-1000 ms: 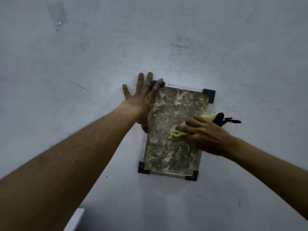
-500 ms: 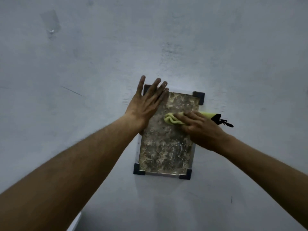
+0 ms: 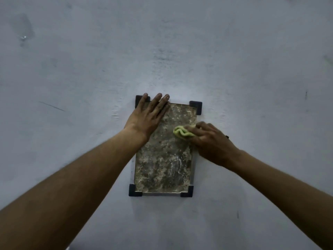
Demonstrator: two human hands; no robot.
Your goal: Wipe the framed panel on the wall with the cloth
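A framed panel (image 3: 162, 165) with a mottled brown-grey face and dark corner brackets hangs on the wall. My left hand (image 3: 148, 117) lies flat on its upper left part, fingers together and reaching over the top left bracket. My right hand (image 3: 209, 139) presses a bunched yellow-green cloth (image 3: 181, 132) against the panel's right side, about a third of the way down. The hand hides most of the cloth and part of the right frame edge.
The pale grey wall (image 3: 252, 78) fills the view, with small scuffs and a thin dark scratch (image 3: 52, 106) at the left. A faint patch with a small shiny spot (image 3: 23, 37) sits at the upper left.
My left hand slid from the wall beside the frame onto the panel's upper left. My right hand moved the cloth up, then back toward the right edge. The camera shifted.
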